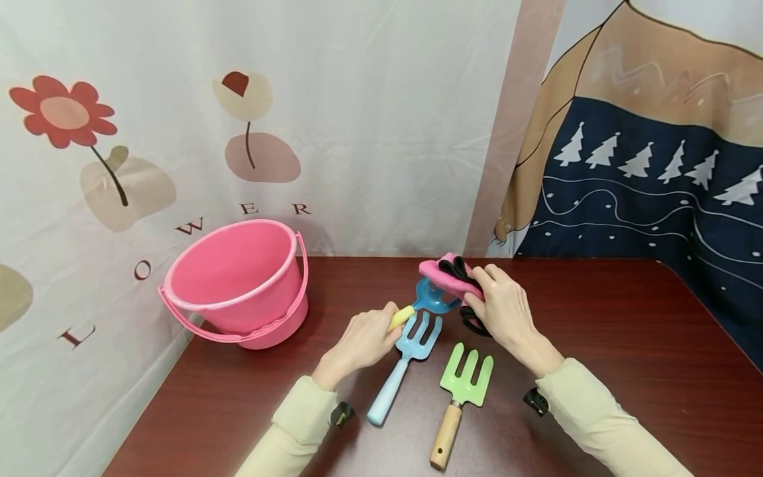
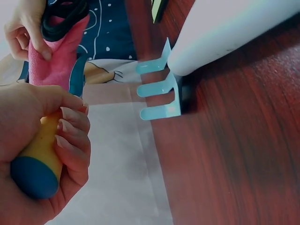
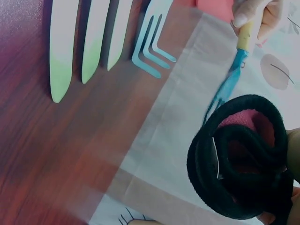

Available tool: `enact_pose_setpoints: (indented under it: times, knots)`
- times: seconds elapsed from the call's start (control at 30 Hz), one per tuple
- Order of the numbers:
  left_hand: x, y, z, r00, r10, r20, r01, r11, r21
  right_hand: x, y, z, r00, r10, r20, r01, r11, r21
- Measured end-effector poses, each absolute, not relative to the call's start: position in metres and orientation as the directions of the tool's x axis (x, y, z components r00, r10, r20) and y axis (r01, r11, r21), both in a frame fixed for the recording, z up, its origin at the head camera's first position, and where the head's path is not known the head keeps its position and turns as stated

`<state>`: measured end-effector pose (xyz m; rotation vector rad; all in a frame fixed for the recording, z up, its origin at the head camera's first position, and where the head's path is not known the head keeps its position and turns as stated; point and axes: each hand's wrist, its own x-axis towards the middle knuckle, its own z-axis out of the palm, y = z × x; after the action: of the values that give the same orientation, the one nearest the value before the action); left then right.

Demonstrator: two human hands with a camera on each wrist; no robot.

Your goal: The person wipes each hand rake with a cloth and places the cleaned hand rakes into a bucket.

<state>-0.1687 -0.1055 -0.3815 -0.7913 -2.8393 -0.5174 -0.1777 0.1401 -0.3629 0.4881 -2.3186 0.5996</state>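
Observation:
My left hand [image 1: 365, 336] grips the yellow handle [image 2: 43, 143] of a small blue-headed garden fork, its fingers wrapped round it. The fork's blue head [image 1: 430, 299] points up and right, partly hidden by a pink cloth piece with black bands [image 1: 446, 277]. That soft piece is pinched between thumb and fingers of my right hand [image 1: 507, 311]. In the right wrist view its black bands [image 3: 199, 164] form rounded openings with pink inside. Just below the held fork lies a light-blue garden fork [image 1: 393, 384]. A green garden fork [image 1: 467, 381] with a wooden handle lies nearer me.
A pink bucket [image 1: 280, 324] with its handle down stands at the table's left side. The dark red wooden table [image 1: 626, 344] ends at a printed curtain [image 1: 381, 165] behind. Trees decorate the navy curtain part [image 1: 644, 199] on the right.

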Motion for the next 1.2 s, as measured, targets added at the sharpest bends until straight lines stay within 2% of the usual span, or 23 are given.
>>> enact_pose_setpoints:
  times: [0.27, 0.5, 0.8, 1.2]
  knots:
    - [-0.171, -0.111, -0.387, -0.863, 0.444, 0.240, 0.499, 0.824, 0.269, -0.181, 0.154, -0.352, -0.632, -0.076, 0.771, -0.481, 0.819, -0.313]
    - [-0.171, -0.113, -0.388, -0.858, 0.446, 0.255, 0.506, 0.818, 0.273, -0.177, 0.152, -0.343, -0.645, -0.057, 0.762, -0.486, 0.800, -0.351]
    - [-0.172, -0.109, -0.385, -0.856, 0.448, 0.259, 0.510, 0.814, 0.278, -0.167, 0.133, -0.343, -0.660, -0.110, 0.743, -0.519, 0.783, -0.344]
    - [-0.170, -0.105, -0.379, -0.853, 0.462, 0.243, 0.518, 0.806, 0.286, -0.157, 0.103, -0.365, -0.692, -0.233, 0.684, -0.557, 0.774, -0.300]
